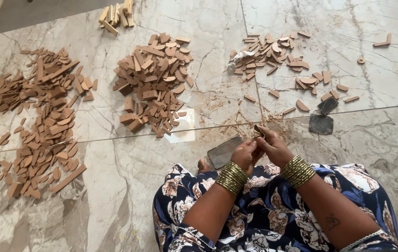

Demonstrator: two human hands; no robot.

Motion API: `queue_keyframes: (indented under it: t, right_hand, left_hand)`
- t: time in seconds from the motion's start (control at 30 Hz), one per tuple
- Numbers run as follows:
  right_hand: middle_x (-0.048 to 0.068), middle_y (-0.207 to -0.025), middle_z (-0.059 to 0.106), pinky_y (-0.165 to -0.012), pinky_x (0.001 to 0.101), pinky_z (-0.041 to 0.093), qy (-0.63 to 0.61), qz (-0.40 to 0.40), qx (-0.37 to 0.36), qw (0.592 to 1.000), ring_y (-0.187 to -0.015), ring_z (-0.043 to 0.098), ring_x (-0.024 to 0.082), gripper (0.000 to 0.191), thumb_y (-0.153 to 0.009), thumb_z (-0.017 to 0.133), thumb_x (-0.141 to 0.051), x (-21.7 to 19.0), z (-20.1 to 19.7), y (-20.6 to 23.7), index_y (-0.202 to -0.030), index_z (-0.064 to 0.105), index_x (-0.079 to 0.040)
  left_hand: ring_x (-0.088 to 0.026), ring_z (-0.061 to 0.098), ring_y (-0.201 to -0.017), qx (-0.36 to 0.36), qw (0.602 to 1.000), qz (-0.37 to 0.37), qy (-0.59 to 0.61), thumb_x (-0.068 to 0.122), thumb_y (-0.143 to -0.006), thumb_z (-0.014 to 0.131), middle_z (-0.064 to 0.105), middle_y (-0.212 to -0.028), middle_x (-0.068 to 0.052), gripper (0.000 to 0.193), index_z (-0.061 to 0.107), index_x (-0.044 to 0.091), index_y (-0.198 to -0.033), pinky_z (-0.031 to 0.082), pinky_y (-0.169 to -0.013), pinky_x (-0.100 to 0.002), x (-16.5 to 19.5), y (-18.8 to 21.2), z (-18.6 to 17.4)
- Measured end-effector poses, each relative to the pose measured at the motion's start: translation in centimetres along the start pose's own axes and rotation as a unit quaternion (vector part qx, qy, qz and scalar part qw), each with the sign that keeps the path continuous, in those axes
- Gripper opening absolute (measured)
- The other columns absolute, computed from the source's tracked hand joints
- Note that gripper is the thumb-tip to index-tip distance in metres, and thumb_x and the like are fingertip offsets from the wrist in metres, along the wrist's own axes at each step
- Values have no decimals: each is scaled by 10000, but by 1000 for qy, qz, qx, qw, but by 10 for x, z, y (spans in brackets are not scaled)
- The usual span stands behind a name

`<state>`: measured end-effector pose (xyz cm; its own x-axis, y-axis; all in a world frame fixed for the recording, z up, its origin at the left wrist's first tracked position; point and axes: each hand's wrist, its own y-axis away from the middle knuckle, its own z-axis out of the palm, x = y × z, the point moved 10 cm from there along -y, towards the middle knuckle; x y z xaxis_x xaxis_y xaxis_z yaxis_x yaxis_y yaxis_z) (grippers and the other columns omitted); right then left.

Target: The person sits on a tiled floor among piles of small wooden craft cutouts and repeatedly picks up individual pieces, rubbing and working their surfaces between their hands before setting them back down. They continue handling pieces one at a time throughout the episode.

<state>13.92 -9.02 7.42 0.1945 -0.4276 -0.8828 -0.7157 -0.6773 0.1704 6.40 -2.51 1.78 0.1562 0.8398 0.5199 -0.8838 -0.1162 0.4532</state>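
Note:
My left hand (245, 154) and my right hand (273, 147) meet close together over my lap, both closed around a small brown wooden piece (259, 130) whose tip shows above the fingers. Gold bangles ring both wrists. A dark grey flat sheet (223, 151) lies on the marble floor just left of my hands, beside my toe. My lap is covered by dark blue floral cloth.
Heaps of small brown wooden pieces lie on the floor: a long heap at the left (45, 116), a heap at the centre (154, 79), a sparser scatter at the upper right (278, 53). Two dark grey sheets (321, 122) lie right of my hands. Pale wooden sticks (117, 14) sit at the top.

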Motion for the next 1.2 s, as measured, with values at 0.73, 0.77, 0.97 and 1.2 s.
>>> queue_keyframes:
  t: [0.73, 0.77, 0.97, 1.2]
  right_hand:
    - [227, -1292, 662, -946, 386, 543, -230, 3, -80, 970, -1107, 637, 298, 462, -1074, 427, -307, -11, 23, 3, -1403, 623, -49]
    - [207, -1353, 639, -1010, 385, 513, -237, -27, -65, 969, -1189, 614, 289, 469, -1069, 429, -318, -16, 17, 3, -1410, 604, -46]
    - [188, -1512, 419, -1098, 440, 429, 5, -107, 24, 994, -1351, 447, 349, 510, -1035, 417, -335, -38, 34, 24, -1431, 590, -64]
    - [285, -1302, 646, -990, 532, 487, -264, 94, -74, 957, -1123, 612, 439, 504, -1078, 392, -320, 16, 47, -3, -1474, 578, -71]
  left_hand:
    - [-67, 476, -516, 12, 987, 17, -160, 288, -1085, 492, 559, -748, 16, 212, 605, 108, -1099, 404, -430, -221, -11, 5, -2]
    - [-72, 495, -528, 57, 985, 7, -165, 268, -1066, 489, 588, -763, 12, 219, 615, 97, -1120, 423, -437, -231, -12, 4, -15]
    - [-111, 523, -590, 161, 987, -8, 17, 231, -1082, 566, 613, -809, -36, 218, 569, 21, -1141, 480, -507, -272, 1, -5, -60]
    - [-58, 456, -519, 60, 974, 15, -217, 321, -1067, 620, 597, -710, 18, 306, 679, 27, -1001, 392, -455, -221, -6, -6, -40]
